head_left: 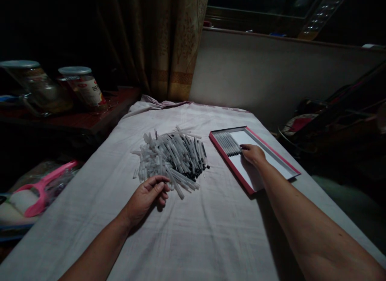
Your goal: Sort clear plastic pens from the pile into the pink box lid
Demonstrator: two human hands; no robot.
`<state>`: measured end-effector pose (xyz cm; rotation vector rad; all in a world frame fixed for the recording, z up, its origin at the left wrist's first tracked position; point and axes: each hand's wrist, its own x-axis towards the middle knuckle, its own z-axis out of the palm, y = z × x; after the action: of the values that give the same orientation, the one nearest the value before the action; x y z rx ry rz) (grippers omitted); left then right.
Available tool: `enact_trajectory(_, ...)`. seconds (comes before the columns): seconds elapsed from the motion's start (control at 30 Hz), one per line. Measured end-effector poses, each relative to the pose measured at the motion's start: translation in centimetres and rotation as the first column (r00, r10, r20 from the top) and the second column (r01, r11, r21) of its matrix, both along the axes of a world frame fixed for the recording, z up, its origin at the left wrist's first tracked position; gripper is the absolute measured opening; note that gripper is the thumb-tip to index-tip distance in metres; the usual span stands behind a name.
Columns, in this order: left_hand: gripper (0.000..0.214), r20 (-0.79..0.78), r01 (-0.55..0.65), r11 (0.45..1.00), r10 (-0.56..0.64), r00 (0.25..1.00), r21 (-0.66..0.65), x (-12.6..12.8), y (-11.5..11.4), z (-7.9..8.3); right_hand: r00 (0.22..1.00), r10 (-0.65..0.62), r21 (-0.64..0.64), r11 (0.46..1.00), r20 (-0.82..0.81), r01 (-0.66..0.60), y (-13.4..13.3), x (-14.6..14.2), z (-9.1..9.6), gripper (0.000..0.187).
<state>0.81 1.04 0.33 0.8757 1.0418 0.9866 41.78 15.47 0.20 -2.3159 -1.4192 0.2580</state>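
A heap of clear pens with black tips (pixel 173 158) lies in the middle of a table covered by a pale cloth (pixel 193 232). My left hand (pixel 147 196) rests at the heap's near edge, fingers curled, pinching a pen at its edge. To the right lies a flat red-rimmed box (pixel 280 158) with a white floor. Several pens (pixel 227 143) lie side by side at its far left end. My right hand (pixel 253 154) is inside the box, fingertips on the end of that row, fingers bent together.
Two lidded jars (pixel 81 85) stand on a dark wooden ledge at the left. A pink plastic handle (pixel 45 184) lies on clutter below it. A curtain (pixel 163 43) hangs behind the table. Dark objects crowd the right side.
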Motion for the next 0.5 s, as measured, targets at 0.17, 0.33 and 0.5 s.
enact_trajectory(0.17, 0.043, -0.001, 0.006, 1.0, -0.006, 1.0, 0.012, 0.1, 0.1, 0.0, 0.999, 0.027, -0.016, 1.0, 0.045, -0.026, -0.6, -0.5, 0.7, 0.031)
enact_trajectory(0.33, 0.042, 0.001, 0.008, 1.0, -0.008, 1.0, 0.013, 0.1, 0.1, 0.1, 0.995, 0.059, 0.071, 0.995, 0.086, -0.065, -2.3, -2.8, 2.3, 0.037)
enact_trajectory(0.5, 0.044, 0.011, 0.009, 1.0, -0.009, 1.0, 0.028, 0.2, 0.1, 0.2, 0.91, 0.409, 0.367, 0.838, 0.068, -0.404, -7.9, -9.2, 2.5, 0.03)
